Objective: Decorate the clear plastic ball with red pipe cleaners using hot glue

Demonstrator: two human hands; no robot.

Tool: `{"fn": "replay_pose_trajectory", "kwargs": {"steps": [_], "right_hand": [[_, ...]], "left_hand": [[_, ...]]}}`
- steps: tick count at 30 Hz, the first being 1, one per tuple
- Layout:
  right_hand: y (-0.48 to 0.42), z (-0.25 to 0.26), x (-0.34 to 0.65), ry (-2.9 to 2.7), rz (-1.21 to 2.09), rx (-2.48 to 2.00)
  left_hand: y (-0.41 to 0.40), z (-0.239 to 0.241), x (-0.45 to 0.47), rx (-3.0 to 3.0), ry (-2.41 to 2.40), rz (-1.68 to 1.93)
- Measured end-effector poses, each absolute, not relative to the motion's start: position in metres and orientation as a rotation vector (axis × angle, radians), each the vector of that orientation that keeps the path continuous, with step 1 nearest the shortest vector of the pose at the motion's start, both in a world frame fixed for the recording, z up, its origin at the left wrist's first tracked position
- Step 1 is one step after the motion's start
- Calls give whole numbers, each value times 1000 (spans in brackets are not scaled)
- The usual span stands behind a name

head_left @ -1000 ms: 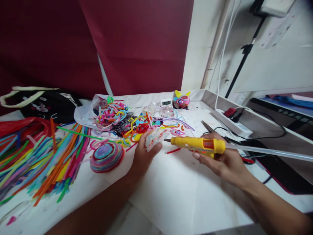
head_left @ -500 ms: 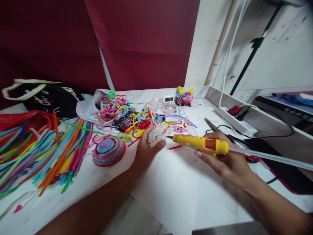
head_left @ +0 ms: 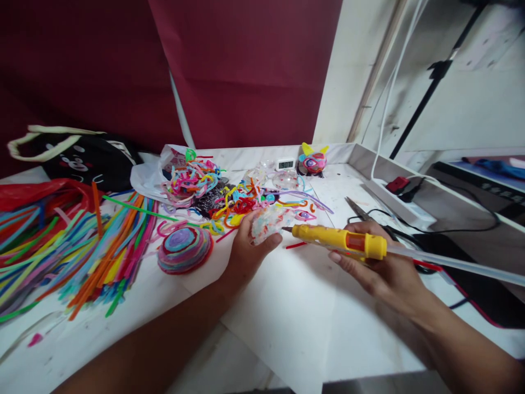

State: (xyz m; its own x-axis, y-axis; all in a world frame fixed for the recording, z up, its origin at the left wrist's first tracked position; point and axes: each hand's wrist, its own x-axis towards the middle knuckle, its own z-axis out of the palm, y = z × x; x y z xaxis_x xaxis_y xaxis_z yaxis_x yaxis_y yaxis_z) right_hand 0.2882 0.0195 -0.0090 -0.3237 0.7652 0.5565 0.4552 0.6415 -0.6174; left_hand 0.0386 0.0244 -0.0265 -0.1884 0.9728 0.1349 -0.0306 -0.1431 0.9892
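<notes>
Only view shifts; hands stay put. Left hand (head_left: pixel 244 249) holds whitish red-speckled rounded piece (head_left: pixel 268 223) over white tabletop (head_left: pixel 143 298). Right hand (head_left: pixel 391 279) grips yellow plastic glue gun (head_left: pixel 324 237), tip near piece. Likely gluing; next move needs steady tip.

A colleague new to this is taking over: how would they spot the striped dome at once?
On the white table, find the long, loose pipe cleaners at the left. Between them and the left hand sits the striped dome. Unlike those loose strands, it is a compact, ringed mound with a lilac top circled by dark red.
</notes>
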Motion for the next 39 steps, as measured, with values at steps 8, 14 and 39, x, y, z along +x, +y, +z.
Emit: {"fn": "replay_pose_trajectory", "kwargs": {"steps": [8, 14, 39], "right_hand": [[19, -8, 288, -1992, 458, -967], [18, -7, 289, -2007, 426, -935], [18, -7, 289, -2020, 436, -969]], "left_hand": [[24, -27, 39, 1178, 1239, 1469], [24, -24, 40, 1185, 1241, 1466], [24, -29, 40, 1198, 1250, 1478]]}}
